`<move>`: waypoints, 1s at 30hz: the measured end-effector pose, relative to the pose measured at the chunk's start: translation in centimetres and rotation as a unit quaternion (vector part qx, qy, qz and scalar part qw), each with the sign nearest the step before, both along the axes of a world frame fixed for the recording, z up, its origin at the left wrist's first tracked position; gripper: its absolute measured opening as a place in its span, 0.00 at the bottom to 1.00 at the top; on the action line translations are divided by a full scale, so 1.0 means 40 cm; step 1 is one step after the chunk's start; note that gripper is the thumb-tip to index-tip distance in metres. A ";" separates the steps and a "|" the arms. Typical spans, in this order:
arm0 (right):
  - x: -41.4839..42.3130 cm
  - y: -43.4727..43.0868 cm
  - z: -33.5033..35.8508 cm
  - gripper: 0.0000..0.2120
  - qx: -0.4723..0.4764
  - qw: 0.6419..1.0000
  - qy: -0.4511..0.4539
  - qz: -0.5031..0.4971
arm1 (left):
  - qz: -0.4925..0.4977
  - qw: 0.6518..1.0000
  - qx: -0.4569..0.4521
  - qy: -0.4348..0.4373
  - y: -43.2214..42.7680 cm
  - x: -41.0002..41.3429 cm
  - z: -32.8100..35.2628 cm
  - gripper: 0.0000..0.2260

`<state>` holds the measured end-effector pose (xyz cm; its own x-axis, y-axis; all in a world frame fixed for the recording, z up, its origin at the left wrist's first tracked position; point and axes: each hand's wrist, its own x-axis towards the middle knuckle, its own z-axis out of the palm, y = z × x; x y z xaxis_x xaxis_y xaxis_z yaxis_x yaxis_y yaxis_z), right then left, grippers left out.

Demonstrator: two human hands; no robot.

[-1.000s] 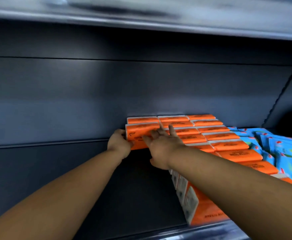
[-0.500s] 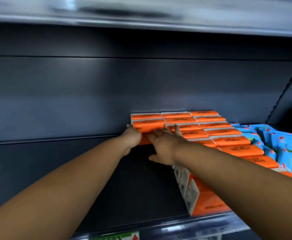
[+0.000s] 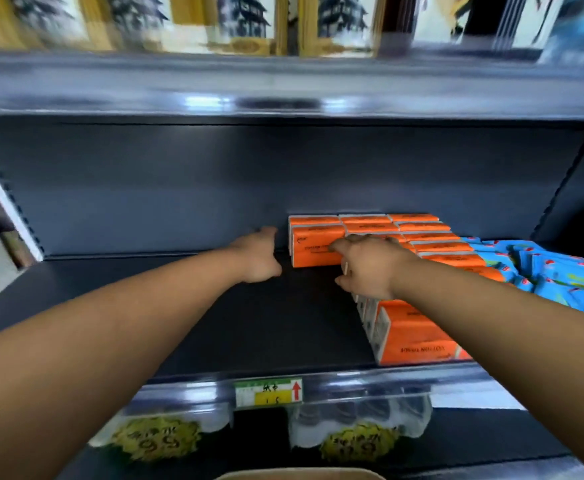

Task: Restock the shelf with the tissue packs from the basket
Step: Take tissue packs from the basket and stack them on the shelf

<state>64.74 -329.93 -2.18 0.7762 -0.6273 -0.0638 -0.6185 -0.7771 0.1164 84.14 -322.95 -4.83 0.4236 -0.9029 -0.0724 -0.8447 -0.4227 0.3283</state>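
Orange tissue packs (image 3: 418, 336) stand in rows on the dark shelf (image 3: 249, 320), from the back wall to the front edge at right. The newest orange pack (image 3: 313, 247) stands upright at the back left end of the rows. My right hand (image 3: 370, 265) rests its straight fingers on the top front of that pack. My left hand (image 3: 259, 254) hovers just left of the pack, fingers relaxed, a small gap between them. A tan basket rim (image 3: 297, 475) shows at the bottom edge.
Blue tissue packs (image 3: 557, 275) lie heaped at the right of the orange rows. The shelf's left half is bare dark metal. A price tag (image 3: 268, 392) sits on the front rail. Wrapped packs with yellow labels (image 3: 356, 441) fill the shelf below. Boxed goods line the shelf above.
My left hand has let go of the orange pack and drawn off to the left. The pack now stands against the back row. The view has pulled back and down.
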 end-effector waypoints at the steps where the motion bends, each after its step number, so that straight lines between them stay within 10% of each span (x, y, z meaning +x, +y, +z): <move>1: -0.010 0.015 0.008 0.28 -0.005 1.000 -0.002 -0.002 | -0.009 1.000 0.004 -0.025 0.020 -0.007 0.014 0.37; 11: -0.123 0.191 0.063 0.30 -0.041 0.999 -0.011 -0.008 | -0.080 0.983 0.013 -0.165 0.258 -0.134 0.058 0.36; 30: -0.254 0.375 -0.177 0.24 -0.006 0.999 -0.028 -0.040 | -0.038 0.999 0.026 -0.003 0.509 -0.255 -0.304 0.31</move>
